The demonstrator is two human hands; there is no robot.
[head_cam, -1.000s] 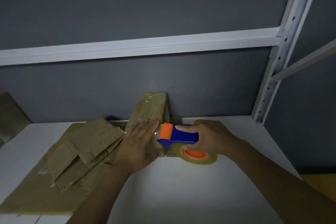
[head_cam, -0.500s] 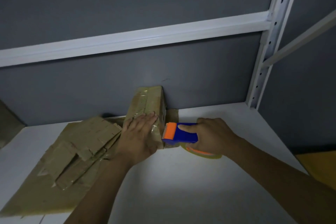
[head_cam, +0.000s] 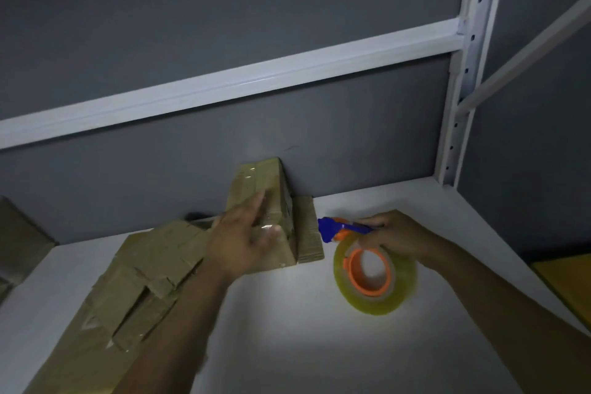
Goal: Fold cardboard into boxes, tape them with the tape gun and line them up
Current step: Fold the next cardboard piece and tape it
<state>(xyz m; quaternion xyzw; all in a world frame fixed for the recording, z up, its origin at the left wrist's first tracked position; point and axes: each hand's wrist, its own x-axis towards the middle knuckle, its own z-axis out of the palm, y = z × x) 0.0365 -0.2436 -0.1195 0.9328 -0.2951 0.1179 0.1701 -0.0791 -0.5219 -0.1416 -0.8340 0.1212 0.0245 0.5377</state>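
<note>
Shelving of white metal frames the scene: a white shelf board (head_cam: 303, 345) runs back to a dark grey wall (head_cam: 192, 9). A white crossbeam (head_cam: 240, 86) passes above the taped cardboard box (head_cam: 256, 182), and a perforated upright (head_cam: 470, 57) rises well to the right of that box.

The box stands at the back of the board against the wall, glossy with clear tape. The left hand (head_cam: 243, 240) lies on its near top face, fingers straight and spread, blurred, gripping nothing. A short cardboard flap (head_cam: 308, 233) lies flat against the box's right side.

Right of the flap, the right hand (head_cam: 399, 235) has its fingers curled round the blue-and-orange tape gun (head_cam: 332, 227). The gun's nose is just beside the flap and its yellowish tape roll (head_cam: 374, 278) hangs toward the board.

Left of the box, flattened cardboard (head_cam: 137, 281) spreads toward the near edge, partly under the left forearm. Further left stands another cardboard box (head_cam: 19, 249), cut off by the frame. Far right of the box, a yellow surface (head_cam: 563, 278) shows beyond the board.
</note>
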